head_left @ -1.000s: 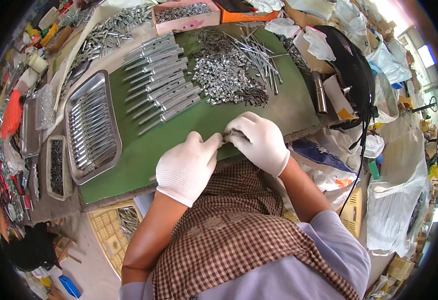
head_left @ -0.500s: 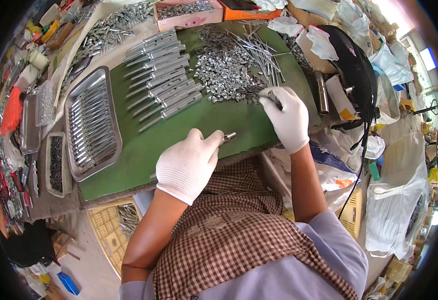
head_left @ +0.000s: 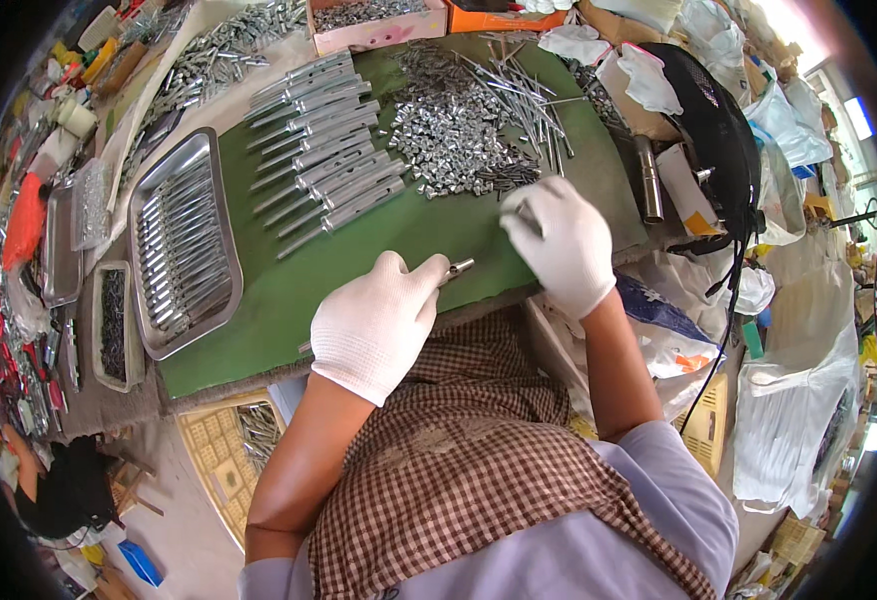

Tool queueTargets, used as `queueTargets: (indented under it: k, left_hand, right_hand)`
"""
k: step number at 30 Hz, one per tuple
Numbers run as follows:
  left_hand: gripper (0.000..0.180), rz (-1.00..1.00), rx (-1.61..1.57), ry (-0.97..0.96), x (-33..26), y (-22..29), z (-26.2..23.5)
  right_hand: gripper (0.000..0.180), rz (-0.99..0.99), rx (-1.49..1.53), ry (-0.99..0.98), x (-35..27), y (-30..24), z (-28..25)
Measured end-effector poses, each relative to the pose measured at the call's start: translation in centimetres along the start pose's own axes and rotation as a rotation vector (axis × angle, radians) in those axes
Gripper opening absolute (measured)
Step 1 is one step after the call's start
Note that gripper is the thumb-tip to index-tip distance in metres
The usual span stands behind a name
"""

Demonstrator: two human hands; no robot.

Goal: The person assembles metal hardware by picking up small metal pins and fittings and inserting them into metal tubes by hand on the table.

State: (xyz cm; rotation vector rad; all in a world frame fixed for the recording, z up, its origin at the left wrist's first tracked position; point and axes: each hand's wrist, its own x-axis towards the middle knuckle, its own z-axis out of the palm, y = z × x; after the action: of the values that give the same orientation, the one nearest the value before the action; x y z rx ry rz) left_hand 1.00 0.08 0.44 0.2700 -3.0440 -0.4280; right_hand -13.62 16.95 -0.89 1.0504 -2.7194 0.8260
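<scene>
Green work mat (head_left: 379,265), with a steel tray (head_left: 181,240) of finished rods at its left edge, a row of metal rods (head_left: 324,140) across the far middle, and a heap of small metal fittings (head_left: 449,125) toward the far right. The left hand (head_left: 377,325), in a white glove, is closed around a thin metal pin (head_left: 456,268) near the mat's near edge, the tip projecting rightward. The right hand (head_left: 562,240), gloved likewise, is cupped at the heap's near side, fingers curled; whether it holds a fitting cannot be told. The step is best done by keeping the pin level and steady, tip exposed, while a single fitting is pinched.
</scene>
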Motion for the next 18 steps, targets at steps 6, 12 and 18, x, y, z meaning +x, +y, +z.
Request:
queueTargets:
  k: [6, 12, 18]
  left_hand:
    - [0.017, 0.02, 0.02, 0.005, 0.0, 0.1, -0.1]
    - [0.019, 0.012, 0.02, -0.024, 0.0, 0.1, -0.3]
    - [0.022, 0.041, 0.014, 0.006, -0.2, -0.1, -0.1]
  right_hand:
    - [0.009, -0.109, 0.489, -0.167, -2.2, -2.4, 1.2]
    - [0.015, -0.232, 0.234, -0.086, -1.9, -2.9, 1.7]
    - [0.015, -0.065, 0.315, -0.237, -1.2, -2.9, 1.4]
